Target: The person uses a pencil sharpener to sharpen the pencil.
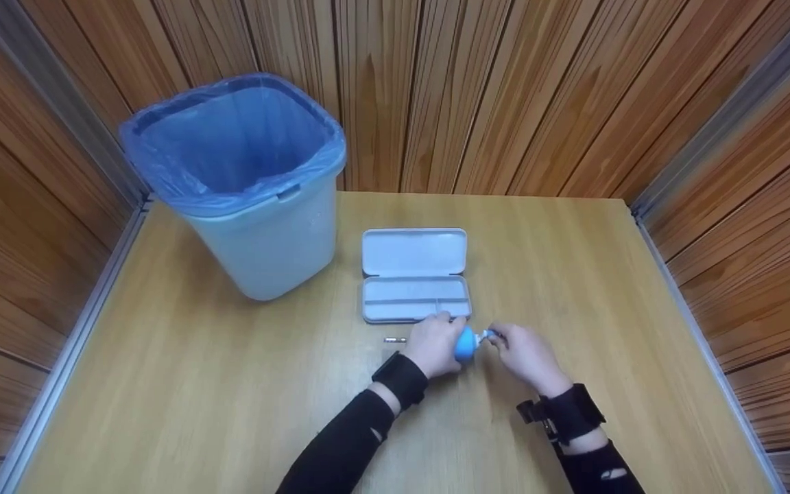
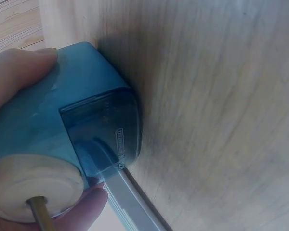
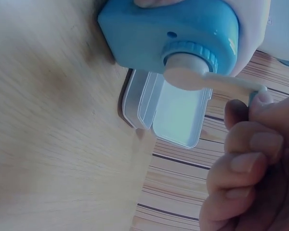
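On the table sits a blue crank pencil sharpener (image 1: 465,344), with my left hand (image 1: 433,345) gripping it from above. In the left wrist view, its dark see-through shavings drawer (image 2: 103,130) and round pale front plate (image 2: 36,185) show. A pencil (image 2: 41,214) sticks out of the hole in that plate; its end shows left of my hand in the head view. My right hand (image 1: 529,357) pinches the end of the white crank handle (image 3: 231,85) between thumb and forefinger. Just beyond the sharpener lies an open pale pencil case (image 1: 414,252), its lid tipped back.
A pale waste bin (image 1: 268,250) lined with a blue bag (image 1: 230,144) stands at the back left of the wooden table (image 1: 230,391). Wood-panelled walls (image 1: 429,103) rise along the back and both sides.
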`<state>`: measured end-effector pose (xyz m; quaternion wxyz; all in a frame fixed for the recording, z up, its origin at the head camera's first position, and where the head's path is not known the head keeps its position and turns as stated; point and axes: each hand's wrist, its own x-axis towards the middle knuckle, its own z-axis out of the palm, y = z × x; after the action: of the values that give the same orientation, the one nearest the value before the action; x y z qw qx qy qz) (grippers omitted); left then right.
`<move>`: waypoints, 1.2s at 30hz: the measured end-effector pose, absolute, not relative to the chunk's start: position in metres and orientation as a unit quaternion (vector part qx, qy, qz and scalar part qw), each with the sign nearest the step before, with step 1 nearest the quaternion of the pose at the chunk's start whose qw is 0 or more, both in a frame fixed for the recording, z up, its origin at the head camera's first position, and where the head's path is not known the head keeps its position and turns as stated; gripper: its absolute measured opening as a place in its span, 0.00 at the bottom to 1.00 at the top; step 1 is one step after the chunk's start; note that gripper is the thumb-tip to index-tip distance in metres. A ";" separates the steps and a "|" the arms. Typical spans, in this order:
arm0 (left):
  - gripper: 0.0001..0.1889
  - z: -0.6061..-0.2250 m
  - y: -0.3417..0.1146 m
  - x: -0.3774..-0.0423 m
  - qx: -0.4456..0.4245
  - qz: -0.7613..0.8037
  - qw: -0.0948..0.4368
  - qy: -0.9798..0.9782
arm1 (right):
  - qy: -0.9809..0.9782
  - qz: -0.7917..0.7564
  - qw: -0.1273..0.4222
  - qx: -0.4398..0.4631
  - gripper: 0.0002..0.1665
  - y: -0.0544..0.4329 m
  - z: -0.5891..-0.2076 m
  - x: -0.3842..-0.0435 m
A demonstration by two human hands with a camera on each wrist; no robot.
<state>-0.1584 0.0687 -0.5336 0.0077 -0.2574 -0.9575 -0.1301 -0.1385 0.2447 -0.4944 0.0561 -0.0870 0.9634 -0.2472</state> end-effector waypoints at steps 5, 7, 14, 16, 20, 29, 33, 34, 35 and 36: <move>0.36 -0.533 0.068 -0.158 -0.257 -0.129 0.004 -0.958 | 0.963 -0.247 0.062 -0.083 0.06 0.244 -0.495 -0.147; 0.36 -0.533 0.068 -0.159 -0.257 -0.128 0.002 -0.958 | 0.963 -0.249 0.063 -0.083 0.06 0.243 -0.495 -0.149; 0.36 -0.532 0.068 -0.159 -0.260 -0.131 -0.005 -0.957 | 0.963 -0.248 0.047 -0.094 0.05 0.243 -0.499 -0.158; 0.35 -0.532 0.068 -0.159 -0.262 -0.130 -0.004 -0.956 | 0.964 -0.245 0.045 -0.094 0.05 0.243 -0.501 -0.161; 0.35 -0.534 0.068 -0.160 -0.262 -0.130 -0.004 -0.956 | 0.966 -0.238 0.053 -0.086 0.07 0.242 -0.504 -0.168; 0.34 -0.532 0.067 -0.160 -0.261 -0.139 -0.008 -0.955 | 0.965 -0.237 0.095 -0.062 0.07 0.239 -0.515 -0.182; 0.35 -0.532 0.067 -0.159 -0.259 -0.141 -0.012 -0.955 | 0.963 -0.239 0.109 -0.053 0.06 0.238 -0.524 -0.185; 0.35 -0.532 0.067 -0.159 -0.258 -0.140 -0.011 -0.956 | 0.964 -0.237 0.113 -0.053 0.06 0.238 -0.526 -0.185; 0.35 -0.532 0.067 -0.159 -0.258 -0.140 -0.010 -0.956 | 0.964 -0.233 0.116 -0.051 0.06 0.238 -0.528 -0.185; 0.35 -0.532 0.067 -0.159 -0.258 -0.139 -0.006 -0.956 | 0.965 -0.229 0.120 -0.050 0.06 0.237 -0.529 -0.186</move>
<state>-0.1594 0.0668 -0.5317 -0.0063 -0.2577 -0.9562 -0.1385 -0.1855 0.2374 -0.5294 0.1197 -0.0499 0.9647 -0.2294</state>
